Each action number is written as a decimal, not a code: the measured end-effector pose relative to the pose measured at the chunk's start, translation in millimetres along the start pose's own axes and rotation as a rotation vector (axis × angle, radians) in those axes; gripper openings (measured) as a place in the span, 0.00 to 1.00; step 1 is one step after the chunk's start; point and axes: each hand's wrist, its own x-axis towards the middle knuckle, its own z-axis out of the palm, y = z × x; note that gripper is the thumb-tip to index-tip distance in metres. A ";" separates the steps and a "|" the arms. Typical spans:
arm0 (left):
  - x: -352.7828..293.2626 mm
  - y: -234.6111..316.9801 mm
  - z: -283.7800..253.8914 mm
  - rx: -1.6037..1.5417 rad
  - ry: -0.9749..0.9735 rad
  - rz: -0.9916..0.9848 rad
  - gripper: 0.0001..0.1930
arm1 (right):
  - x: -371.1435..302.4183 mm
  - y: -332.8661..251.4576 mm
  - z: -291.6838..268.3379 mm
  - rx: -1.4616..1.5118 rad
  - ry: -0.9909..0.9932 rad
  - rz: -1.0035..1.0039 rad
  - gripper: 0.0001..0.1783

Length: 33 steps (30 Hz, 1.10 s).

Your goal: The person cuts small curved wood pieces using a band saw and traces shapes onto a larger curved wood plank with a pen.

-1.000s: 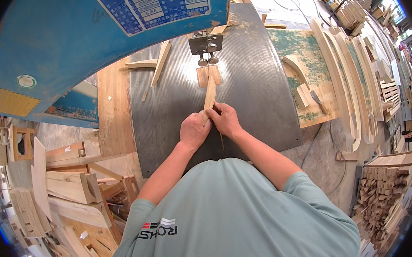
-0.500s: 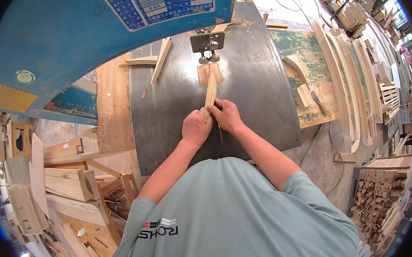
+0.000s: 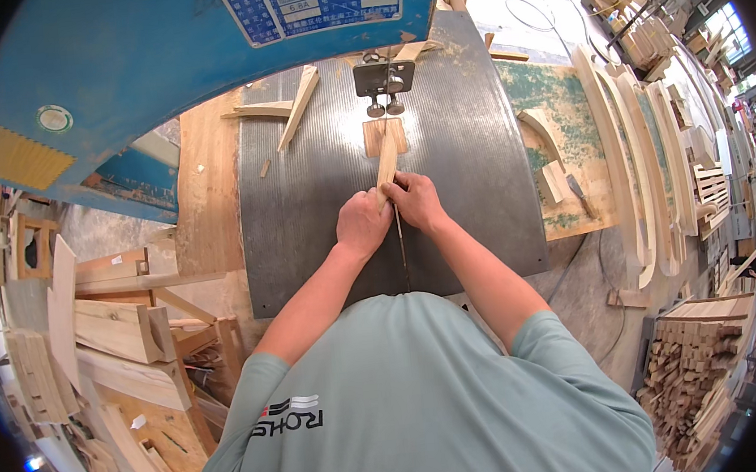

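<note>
Both my hands grip the near end of a narrow, light strip of wood [image 3: 387, 156] on the grey ribbed table of a band saw [image 3: 324, 232]. My left hand [image 3: 363, 222] is closed round its left side, and my right hand [image 3: 415, 201] pinches it from the right. The strip's far end lies over the wooden insert [image 3: 373, 137] in the table, just on the near side of the blade guide [image 3: 385, 80] with its round metal knobs. My fingers hide the strip's near end. A dark slot runs from my hands toward my body.
Curved wood offcuts [image 3: 299, 108] lie on the table's far left, under the saw's blue frame [image 3: 139, 68]. On the right, a worn green board [image 3: 563, 85] bears a curved piece and a brush-like tool [image 3: 580, 193]. Stacked lumber [image 3: 121, 330] stands at left, cut blocks [image 3: 691, 370] at right.
Both hands have moved slightly away from my body, and the wood strip has gone a little farther toward the blade guide. The whole view has shifted slightly.
</note>
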 end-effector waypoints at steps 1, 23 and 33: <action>1.7 -1.0 0.2 0.009 -0.016 -0.013 0.10 | 0.9 -1.9 -0.1 0.000 0.001 0.000 0.14; -14.2 -8.4 0.3 -0.093 0.109 0.015 0.04 | -19.2 5.3 18.6 -0.093 0.018 -0.060 0.17; -4.1 -3.3 9.0 -0.074 0.126 -0.006 0.05 | -7.3 -4.4 -0.5 -0.056 -0.074 -0.043 0.14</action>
